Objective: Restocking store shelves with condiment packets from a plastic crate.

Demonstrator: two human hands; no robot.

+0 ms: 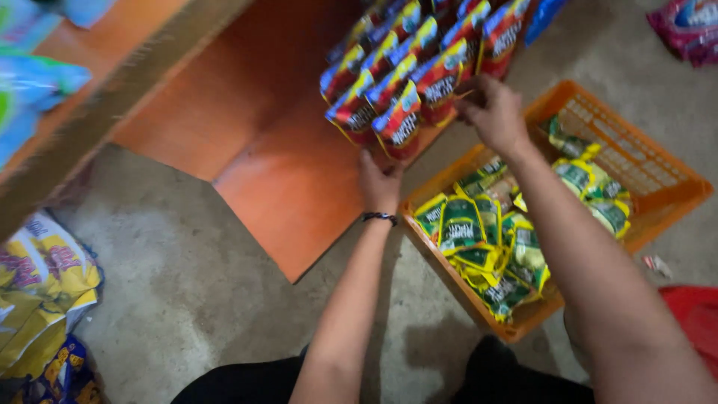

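An orange plastic basket (658, 176) on the concrete floor (187, 284) holds green-and-yellow packets (479, 232). Red standing pouches (400, 82) fill the orange shelf's (247, 112) front edge. The left hand (379, 182) touches the nearest pouch, fingers curled; the right hand (493, 112) pinches another.

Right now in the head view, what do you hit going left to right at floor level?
Yellow snack bags → orange shelf board → left hand at the red pouches → right hand → orange crate of green-and-yellow packets → red item at the right edge.
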